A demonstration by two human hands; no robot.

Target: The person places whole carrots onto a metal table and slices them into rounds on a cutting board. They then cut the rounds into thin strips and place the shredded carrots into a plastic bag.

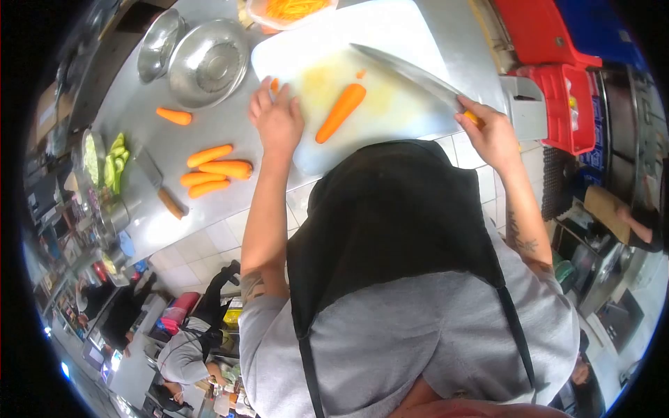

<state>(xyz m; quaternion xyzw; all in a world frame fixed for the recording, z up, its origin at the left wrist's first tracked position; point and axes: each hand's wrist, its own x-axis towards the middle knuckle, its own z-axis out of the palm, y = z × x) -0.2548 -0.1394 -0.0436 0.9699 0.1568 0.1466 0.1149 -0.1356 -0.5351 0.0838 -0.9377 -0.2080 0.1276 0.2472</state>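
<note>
My right hand (pixel 489 134) is wrapped round the yellow handle of a large kitchen knife (pixel 411 74). Its long blade slants up and left over the right part of the white cutting board (pixel 411 28). A peeled carrot (pixel 341 113) lies on the board between my hands, with a small cut-off carrot tip (pixel 361 74) just above its thick end. At the board's left edge, my left hand (pixel 277 120) has its fingers apart and thumb stretched out. Right at its fingertips is a small orange carrot piece (pixel 274 85).
Several peeled carrots (pixel 226 168) and a single carrot (pixel 174 116) lie left on the steel table. Beyond are metal bowls (pixel 209 64) and a container of shredded carrot (pixel 293 8). A second knife (pixel 169 202) lies near green vegetables (pixel 116 164). Red crates (pixel 568 104) stand right; people work behind.
</note>
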